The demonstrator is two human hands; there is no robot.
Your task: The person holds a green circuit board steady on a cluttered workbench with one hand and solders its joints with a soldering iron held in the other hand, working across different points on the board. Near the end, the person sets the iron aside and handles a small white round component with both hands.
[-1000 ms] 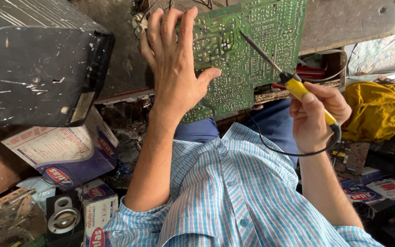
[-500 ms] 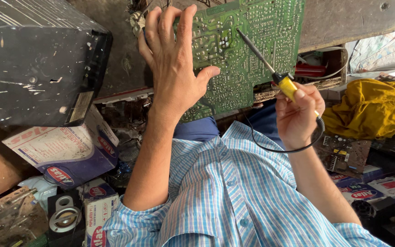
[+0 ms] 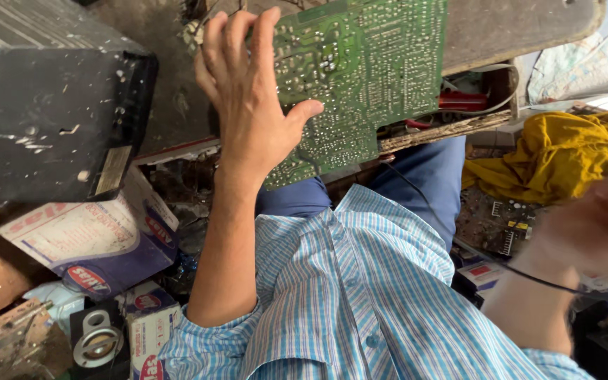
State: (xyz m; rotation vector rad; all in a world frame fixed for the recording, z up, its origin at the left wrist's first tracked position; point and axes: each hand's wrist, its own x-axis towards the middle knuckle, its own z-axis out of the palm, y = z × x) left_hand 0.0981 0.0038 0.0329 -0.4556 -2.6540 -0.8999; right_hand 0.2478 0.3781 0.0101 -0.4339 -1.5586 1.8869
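1. The left hand [image 3: 251,116] is lying spread open with the palm and fingers pressed flat on the green circuit board [image 3: 367,70], thumb stretched out along its lower part, steadying it.

2. The circuit board is sitting solder side up on the worn wooden bench [image 3: 522,28], just above the person's blue-trousered knees, with its lower left corner overhanging the bench edge.

3. The right hand [image 3: 592,232] is showing at the right edge as a blur, well apart from the board; whether it is closed around anything I cannot tell. A thin black cord [image 3: 543,281] is crossing the wrist.

4. No tool tip is touching the board, so no joint is being worked at this instant. The solder side is looking densely populated and I cannot tell which joints are finished and which are left.

5. Judging by this, the work on the board is paused partway: the board is being held ready, but the working hand is away from it.

6. Around the person, a black scratched casing [image 3: 43,98] is standing at upper left, printed cardboard boxes [image 3: 86,239] are lying below it, and a yellow cloth [image 3: 564,151] is bunched at right.
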